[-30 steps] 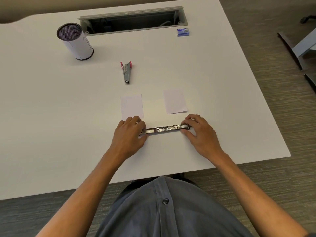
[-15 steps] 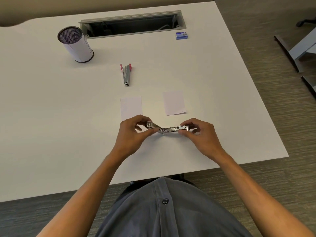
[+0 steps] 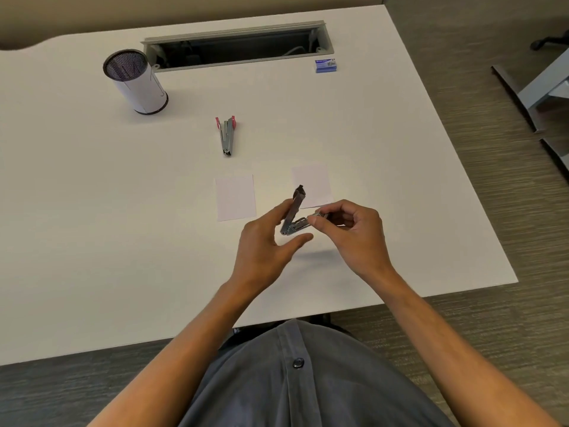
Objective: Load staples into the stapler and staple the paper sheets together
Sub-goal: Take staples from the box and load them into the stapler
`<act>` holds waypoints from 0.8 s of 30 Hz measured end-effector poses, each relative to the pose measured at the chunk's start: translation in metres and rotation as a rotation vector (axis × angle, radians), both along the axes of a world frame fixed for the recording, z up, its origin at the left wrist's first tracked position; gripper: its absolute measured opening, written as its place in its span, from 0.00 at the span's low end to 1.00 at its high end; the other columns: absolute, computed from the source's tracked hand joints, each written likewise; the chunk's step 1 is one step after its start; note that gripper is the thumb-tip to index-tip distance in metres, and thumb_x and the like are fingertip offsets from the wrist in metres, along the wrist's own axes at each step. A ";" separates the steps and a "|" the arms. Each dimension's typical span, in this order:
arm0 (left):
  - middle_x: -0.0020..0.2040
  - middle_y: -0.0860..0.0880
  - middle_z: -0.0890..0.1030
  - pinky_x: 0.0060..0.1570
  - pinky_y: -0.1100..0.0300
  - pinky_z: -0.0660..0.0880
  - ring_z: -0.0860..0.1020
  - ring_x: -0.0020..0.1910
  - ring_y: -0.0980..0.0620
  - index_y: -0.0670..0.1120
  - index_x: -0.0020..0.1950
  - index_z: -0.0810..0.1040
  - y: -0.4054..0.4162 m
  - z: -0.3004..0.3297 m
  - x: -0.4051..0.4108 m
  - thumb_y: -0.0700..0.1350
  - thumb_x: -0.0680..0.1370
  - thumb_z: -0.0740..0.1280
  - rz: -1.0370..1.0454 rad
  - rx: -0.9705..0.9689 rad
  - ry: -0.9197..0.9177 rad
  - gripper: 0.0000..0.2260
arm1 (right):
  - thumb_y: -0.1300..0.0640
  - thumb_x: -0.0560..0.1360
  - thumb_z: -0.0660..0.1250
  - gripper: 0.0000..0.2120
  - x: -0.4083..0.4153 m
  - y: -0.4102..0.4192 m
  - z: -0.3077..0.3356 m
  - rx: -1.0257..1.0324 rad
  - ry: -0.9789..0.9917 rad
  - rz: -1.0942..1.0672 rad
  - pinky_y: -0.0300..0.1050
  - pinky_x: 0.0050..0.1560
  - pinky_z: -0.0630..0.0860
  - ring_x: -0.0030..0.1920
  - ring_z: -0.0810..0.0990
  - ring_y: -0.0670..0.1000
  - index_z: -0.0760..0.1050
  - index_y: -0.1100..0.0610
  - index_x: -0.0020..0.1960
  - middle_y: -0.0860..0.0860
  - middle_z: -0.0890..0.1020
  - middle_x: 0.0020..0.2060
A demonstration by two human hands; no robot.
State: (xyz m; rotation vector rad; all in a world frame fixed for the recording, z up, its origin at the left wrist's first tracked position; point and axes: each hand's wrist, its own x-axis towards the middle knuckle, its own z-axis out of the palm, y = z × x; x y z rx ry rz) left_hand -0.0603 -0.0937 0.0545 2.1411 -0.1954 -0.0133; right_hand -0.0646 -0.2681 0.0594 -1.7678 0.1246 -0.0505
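We see bare table (image 3: 385, 167) right of our hands; ahead lie two papers (image 3: 235, 197), beyond them a plier stapler (image 3: 227, 135), a cup (image 3: 135, 81) far left, a box (image 3: 326, 65) far right.

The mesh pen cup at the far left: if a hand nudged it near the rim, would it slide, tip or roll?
The mesh pen cup is tall for its base, so a push near the rim would probably tip it. It looks empty, hence likely light. Once over, its round wall would likely let it roll on the smooth table.
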 end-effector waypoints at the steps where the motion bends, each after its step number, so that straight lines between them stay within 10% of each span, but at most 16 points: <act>1: 0.60 0.53 0.82 0.60 0.61 0.75 0.80 0.58 0.56 0.48 0.69 0.75 -0.001 0.000 0.000 0.52 0.72 0.76 0.008 0.008 -0.018 0.27 | 0.54 0.71 0.77 0.04 0.000 0.002 0.001 -0.003 0.001 -0.005 0.33 0.43 0.78 0.42 0.85 0.45 0.83 0.51 0.44 0.43 0.86 0.39; 15: 0.47 0.52 0.86 0.51 0.61 0.79 0.85 0.45 0.53 0.47 0.63 0.80 0.002 0.013 -0.003 0.43 0.77 0.72 -0.170 -0.334 0.276 0.14 | 0.47 0.75 0.69 0.22 0.003 -0.009 0.008 0.180 0.222 0.348 0.48 0.67 0.72 0.66 0.76 0.46 0.75 0.49 0.68 0.46 0.81 0.62; 24: 0.48 0.48 0.87 0.55 0.58 0.80 0.85 0.49 0.52 0.44 0.60 0.82 0.000 0.017 -0.002 0.42 0.79 0.68 -0.227 -0.388 0.310 0.10 | 0.47 0.73 0.70 0.14 0.005 0.001 0.004 0.326 0.212 0.237 0.54 0.66 0.75 0.57 0.83 0.55 0.85 0.53 0.54 0.53 0.86 0.53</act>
